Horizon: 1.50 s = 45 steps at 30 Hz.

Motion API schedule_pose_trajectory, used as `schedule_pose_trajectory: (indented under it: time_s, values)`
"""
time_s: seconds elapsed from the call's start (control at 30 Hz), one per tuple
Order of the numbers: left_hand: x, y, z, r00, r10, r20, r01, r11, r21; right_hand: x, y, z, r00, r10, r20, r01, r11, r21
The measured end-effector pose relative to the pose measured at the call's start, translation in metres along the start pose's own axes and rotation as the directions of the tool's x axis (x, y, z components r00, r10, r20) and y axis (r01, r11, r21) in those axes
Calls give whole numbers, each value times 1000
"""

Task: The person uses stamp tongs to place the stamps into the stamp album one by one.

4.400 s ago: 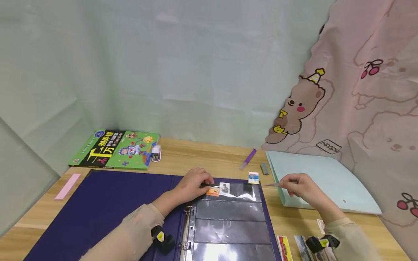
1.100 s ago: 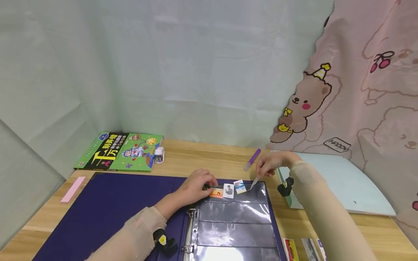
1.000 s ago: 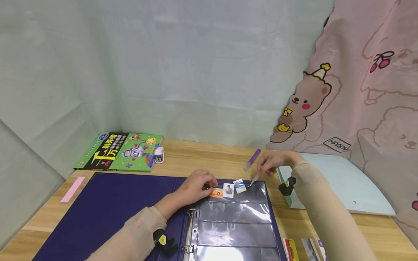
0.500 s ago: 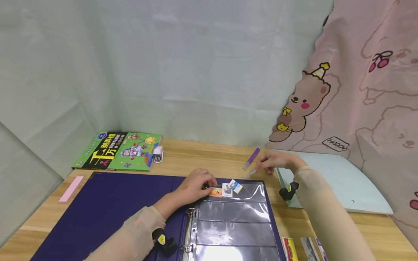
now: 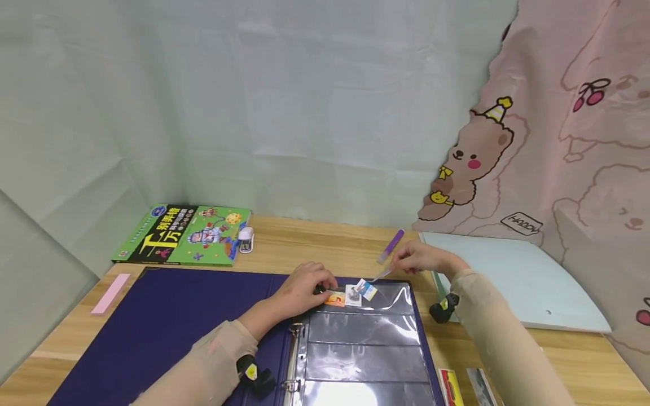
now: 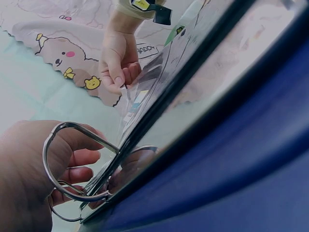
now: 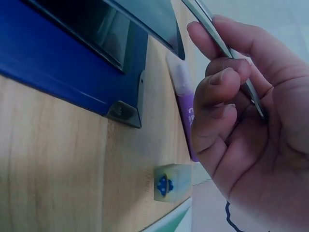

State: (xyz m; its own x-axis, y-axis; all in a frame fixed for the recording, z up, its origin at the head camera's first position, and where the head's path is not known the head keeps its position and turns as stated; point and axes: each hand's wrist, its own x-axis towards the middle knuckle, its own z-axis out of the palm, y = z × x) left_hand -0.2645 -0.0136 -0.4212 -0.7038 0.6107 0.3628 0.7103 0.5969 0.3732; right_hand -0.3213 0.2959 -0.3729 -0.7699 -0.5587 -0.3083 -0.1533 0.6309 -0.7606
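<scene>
My left hand (image 5: 304,287) pinches the top edge of a clear pocket page (image 5: 363,361), near the rings of a dark blue binder (image 5: 203,321) lying open. In the right wrist view, tweezers (image 7: 210,26) lie between the thumb and fingers of my right hand (image 7: 251,106). Their tips reach the upper edge of a tilted blue-and-white stamp (image 5: 368,290) in the head view; whether they touch it I cannot tell. This stamp overlaps a grey portrait stamp (image 5: 352,296) in the top row. An orange stamp (image 5: 335,299) sits beside my left thumb, partly covered.
Behind the page lies a purple pen (image 5: 391,246). A pale blue folder (image 5: 518,282) is on the right, with stamps or cards (image 5: 451,388) in front of it. A green book (image 5: 188,234), a white stapler-like item (image 5: 246,240) and a pink strip (image 5: 110,294) lie left.
The blue-and-white stamp has shifted left from the page's top right corner and turned, now overlapping the grey one. My right hand brought the tweezers in, drew back briefly, then returned. The left hand stayed.
</scene>
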Motion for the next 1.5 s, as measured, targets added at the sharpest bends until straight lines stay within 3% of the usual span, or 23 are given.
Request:
schedule_pose_trajectory:
  time_s: [0.4, 0.83, 1.17, 1.5]
  values:
    - [0, 1, 1, 1000, 4, -4, -4, 1000, 0, -3, 1, 2, 997, -78, 6, 78, 997, 5]
    - [0, -2, 1, 1000, 8, 1, -8, 1000, 14, -9, 1, -2, 993, -101, 55, 102, 995, -10]
    - [0, -1, 1, 1000, 9, -4, -9, 1000, 7, -9, 3, 0, 994, -71, 81, 71, 997, -5]
    - [0, 0, 0, 1000, -2, 3, 2, 1000, 1, -16, 1, -6, 998, 14, 67, -14, 1000, 6]
